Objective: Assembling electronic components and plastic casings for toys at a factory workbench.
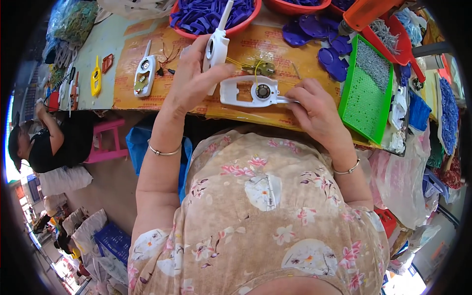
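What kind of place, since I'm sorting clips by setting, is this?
Probably an assembly workshop for plastic goods: a red basin heaped with purple plastic parts, a green tray holding many small grey pieces, and an open white casing with a round component inside.

"What did you have on?"
"I wore a beige, softly mottled top (265, 216) with a rounded neckline. Pink and whitish flowers with dark purplish sprigs were printed across it, between pale rounded patches marked with fine lines and touches of orange."
"And the sleeves?"
"They were short, in the same print. My left hand (199, 73) and right hand (314, 108) were bare."
"Any jewellery?"
"A slim silver-coloured bangle (164, 153) circled my left wrist; a similar thin bracelet (347, 170) circled my right."
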The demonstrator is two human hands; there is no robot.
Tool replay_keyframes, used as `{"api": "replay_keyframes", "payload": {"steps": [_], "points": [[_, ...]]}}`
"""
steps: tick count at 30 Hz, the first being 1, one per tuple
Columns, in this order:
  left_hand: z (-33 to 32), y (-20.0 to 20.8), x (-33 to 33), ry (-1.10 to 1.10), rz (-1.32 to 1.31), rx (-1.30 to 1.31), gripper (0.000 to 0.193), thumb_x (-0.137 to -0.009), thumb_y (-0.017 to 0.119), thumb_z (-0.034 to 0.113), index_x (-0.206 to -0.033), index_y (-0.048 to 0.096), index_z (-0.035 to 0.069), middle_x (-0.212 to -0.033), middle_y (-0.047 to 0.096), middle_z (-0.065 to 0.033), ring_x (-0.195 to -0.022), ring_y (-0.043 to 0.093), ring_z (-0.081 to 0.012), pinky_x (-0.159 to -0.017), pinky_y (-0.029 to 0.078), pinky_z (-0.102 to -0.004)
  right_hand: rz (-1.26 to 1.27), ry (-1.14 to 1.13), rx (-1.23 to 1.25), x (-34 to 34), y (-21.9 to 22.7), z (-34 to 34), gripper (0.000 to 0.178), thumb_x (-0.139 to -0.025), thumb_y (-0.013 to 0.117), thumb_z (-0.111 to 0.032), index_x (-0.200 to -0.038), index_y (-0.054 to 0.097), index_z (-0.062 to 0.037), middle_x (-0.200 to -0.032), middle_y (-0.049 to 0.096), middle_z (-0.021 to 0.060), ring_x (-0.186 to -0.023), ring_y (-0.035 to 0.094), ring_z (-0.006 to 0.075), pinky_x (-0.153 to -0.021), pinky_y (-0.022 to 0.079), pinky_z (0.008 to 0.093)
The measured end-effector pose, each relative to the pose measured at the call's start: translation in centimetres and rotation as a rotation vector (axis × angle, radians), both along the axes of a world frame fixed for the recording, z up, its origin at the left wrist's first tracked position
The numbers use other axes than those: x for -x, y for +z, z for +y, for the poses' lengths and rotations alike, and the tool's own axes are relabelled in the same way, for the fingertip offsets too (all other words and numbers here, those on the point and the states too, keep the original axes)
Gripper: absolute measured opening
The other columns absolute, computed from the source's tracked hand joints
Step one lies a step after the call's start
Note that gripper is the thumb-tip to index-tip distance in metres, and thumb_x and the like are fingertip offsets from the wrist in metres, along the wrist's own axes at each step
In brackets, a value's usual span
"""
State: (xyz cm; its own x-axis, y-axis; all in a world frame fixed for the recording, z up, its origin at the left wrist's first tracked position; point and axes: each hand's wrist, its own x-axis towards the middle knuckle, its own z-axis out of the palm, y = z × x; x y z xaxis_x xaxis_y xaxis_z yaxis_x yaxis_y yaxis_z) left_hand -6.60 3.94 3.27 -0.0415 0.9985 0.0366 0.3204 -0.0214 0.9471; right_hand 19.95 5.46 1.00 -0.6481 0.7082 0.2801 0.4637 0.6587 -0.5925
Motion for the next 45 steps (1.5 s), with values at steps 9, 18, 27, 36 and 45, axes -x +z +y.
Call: {"api": "replay_keyframes", "payload": {"steps": [9,18,27,36,45], "points": [[0.2,0.3,0.2,0.049,-0.077,-0.018,0.053,-0.071,0.069,0.026,-0.114,0.052,0.0,-0.085,0.054,-0.0025,-0.074,0.05,-0.01,-0.065,0.042,-0.0249,0.134,0.116,0.358,-2.9,2.2,0.6,0.006,-0.08,0.06,0.001,-0.086,0.058,0.0013,-0.073,0.052,0.0068,-0.064,0.049,0.0177,-0.059,0.037,0.0264],[-0.3,-0.1,0.5,0.014,-0.054,-0.046,0.051,-0.071,0.07,0.023,-0.113,0.053,0.0,-0.087,0.054,-0.0029,-0.075,0.05,-0.0102,-0.066,0.042,-0.0247,0.303,-0.301,0.595,-3.6,2.2,1.4,0.017,-0.094,0.051,-0.014,-0.085,0.059,-0.0015,-0.066,0.049,-0.0027,-0.062,0.046,0.0042,-0.057,0.036,0.0192],[-2.3,0.4,1.1,0.033,-0.303,0.048,0.048,-0.072,0.068,0.014,-0.114,0.05,0.001,-0.092,0.059,-0.0063,-0.083,0.055,-0.0108,-0.072,0.045,-0.0242,0.578,-0.505,0.648,-3.3,1.0,1.8,0.021,-0.094,0.051,-0.017,-0.085,0.059,0.0001,-0.063,0.048,-0.0025,-0.052,0.045,0.0055,-0.047,0.036,0.0205],[-1.8,2.7,-0.2,-0.129,0.41,-0.222,0.045,-0.064,0.068,0.021,-0.1,0.053,-0.001,-0.091,0.052,-0.0121,-0.086,0.05,-0.0247,-0.072,0.042,-0.0347,0.36,-0.375,0.576,-2.1,1.5,1.8,0.021,-0.093,0.052,-0.015,-0.08,0.059,-0.0005,-0.058,0.048,-0.0021,-0.052,0.044,0.0045,-0.047,0.032,0.0221],[-0.7,0.9,-5.2,-0.375,0.511,-0.356,0.053,-0.063,0.072,0.019,-0.107,0.05,-0.001,-0.094,0.057,-0.0169,-0.084,0.057,-0.037,-0.072,0.049,-0.0382,0.132,-0.097,0.325,-0.2,4.6,1.1,0.018,-0.09,0.053,-0.01,-0.101,0.063,0.0006,-0.072,0.055,-0.0023,-0.061,0.048,0.0051,-0.053,0.037,0.0212]]}}
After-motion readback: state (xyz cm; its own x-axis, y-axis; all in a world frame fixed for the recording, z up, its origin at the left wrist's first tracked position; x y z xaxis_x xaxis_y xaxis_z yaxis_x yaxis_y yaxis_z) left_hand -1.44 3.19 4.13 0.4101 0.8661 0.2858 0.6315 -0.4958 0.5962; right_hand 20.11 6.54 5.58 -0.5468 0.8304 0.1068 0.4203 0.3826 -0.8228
